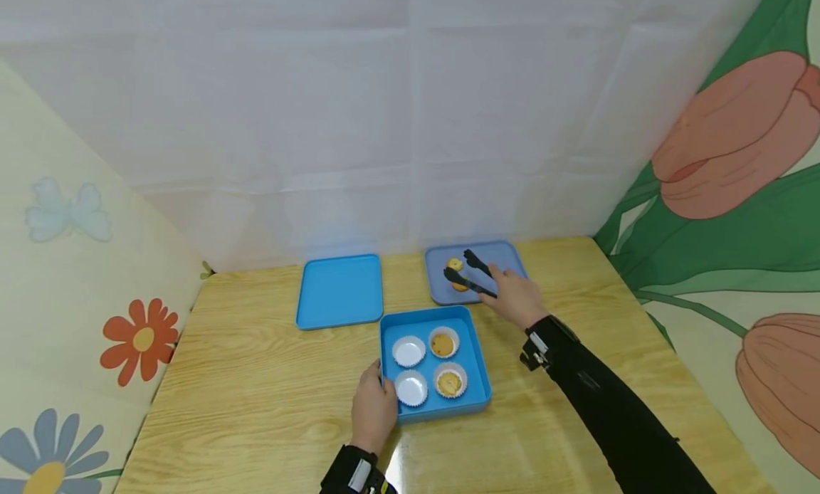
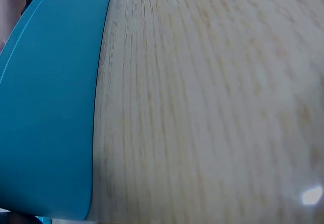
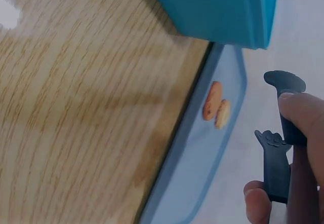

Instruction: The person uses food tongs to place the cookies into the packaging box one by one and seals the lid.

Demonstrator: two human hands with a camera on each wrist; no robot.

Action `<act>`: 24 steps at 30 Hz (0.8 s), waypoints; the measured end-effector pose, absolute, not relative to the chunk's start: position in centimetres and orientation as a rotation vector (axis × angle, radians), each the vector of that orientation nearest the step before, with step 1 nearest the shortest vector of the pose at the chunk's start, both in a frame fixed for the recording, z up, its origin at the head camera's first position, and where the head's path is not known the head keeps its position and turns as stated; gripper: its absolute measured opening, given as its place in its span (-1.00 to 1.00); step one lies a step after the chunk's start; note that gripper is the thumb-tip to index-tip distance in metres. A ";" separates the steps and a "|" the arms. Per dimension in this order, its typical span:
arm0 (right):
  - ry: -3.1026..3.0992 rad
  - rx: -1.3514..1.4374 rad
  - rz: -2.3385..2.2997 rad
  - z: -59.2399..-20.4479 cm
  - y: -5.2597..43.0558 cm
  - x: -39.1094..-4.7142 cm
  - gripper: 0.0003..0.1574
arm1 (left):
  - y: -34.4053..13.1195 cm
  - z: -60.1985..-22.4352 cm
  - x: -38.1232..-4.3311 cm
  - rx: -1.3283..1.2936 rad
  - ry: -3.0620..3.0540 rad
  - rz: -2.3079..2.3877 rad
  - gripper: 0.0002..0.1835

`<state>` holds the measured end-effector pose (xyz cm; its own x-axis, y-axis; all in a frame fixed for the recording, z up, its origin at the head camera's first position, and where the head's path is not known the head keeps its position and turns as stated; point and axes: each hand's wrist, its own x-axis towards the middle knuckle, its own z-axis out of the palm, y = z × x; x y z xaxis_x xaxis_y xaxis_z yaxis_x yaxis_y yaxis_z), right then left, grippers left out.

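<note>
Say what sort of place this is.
Probably a small staged tabletop corner, perhaps set up for filming or practice: a wood-grain table sits before a creased white backing, with flower-decorated panels on both sides.

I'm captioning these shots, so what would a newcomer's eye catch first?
Probably the bright blue box, midway across the table, holding four white cups, two with cookies. Next, black tongs in the right hand, spread over the purplish-blue tray behind. Then pink tulips on the right wall.
</note>
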<state>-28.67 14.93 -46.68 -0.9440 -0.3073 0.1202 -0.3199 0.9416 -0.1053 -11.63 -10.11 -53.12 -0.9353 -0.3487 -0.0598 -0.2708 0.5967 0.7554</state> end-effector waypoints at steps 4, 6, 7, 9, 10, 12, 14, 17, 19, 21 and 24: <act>-3.014 0.515 0.180 -47.2 14.9 -29.2 -0.11 | -10.1 -53.1 -11.8 0.552 -2.741 -1.261 -0.57; -3.031 0.533 0.164 -47.4 14.9 -29.4 -0.11 | -10.1 -53.1 -11.9 0.576 -2.756 -1.266 -0.56; -3.039 0.539 0.159 -47.5 14.9 -29.5 -0.12 | -10.1 -53.0 -11.9 0.584 -2.761 -1.266 -0.56; -3.057 0.549 0.154 -47.6 14.9 -29.5 -0.12 | -10.1 -53.0 -11.9 0.600 -2.767 -1.268 -0.56; -3.068 0.552 0.152 -47.7 15.0 -29.5 -0.12 | -10.0 -53.0 -11.9 0.605 -2.771 -1.268 -0.56; -3.086 0.560 0.146 -47.7 15.0 -29.5 -0.13 | -10.0 -53.0 -11.9 0.614 -2.774 -1.272 -0.56; -3.104 0.565 0.140 -47.8 15.0 -29.4 -0.13 | -9.9 -52.9 -11.9 0.618 -2.775 -1.267 -0.57; -3.116 0.575 0.137 -47.9 14.9 -29.4 -0.14 | -9.9 -52.9 -11.8 0.623 -2.773 -1.259 -0.57; -3.115 0.577 0.137 -48.0 14.8 -29.5 -0.15 | -9.9 -52.8 -11.8 0.622 -2.770 -1.256 -0.57; -3.115 0.577 0.131 -48.1 14.8 -29.7 -0.16 | -9.9 -52.7 -11.8 0.619 -2.768 -1.259 -0.57; -3.113 0.581 0.112 -48.1 14.7 -29.9 -0.18 | -9.9 -52.6 -11.8 0.610 -2.764 -1.256 -0.57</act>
<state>-29.87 14.73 -48.08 -0.9324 -0.3613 -0.0140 -0.3593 0.9303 -0.0742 -11.82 -9.87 -52.63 -0.9215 -0.3693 -0.1201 -0.3334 0.5935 0.7325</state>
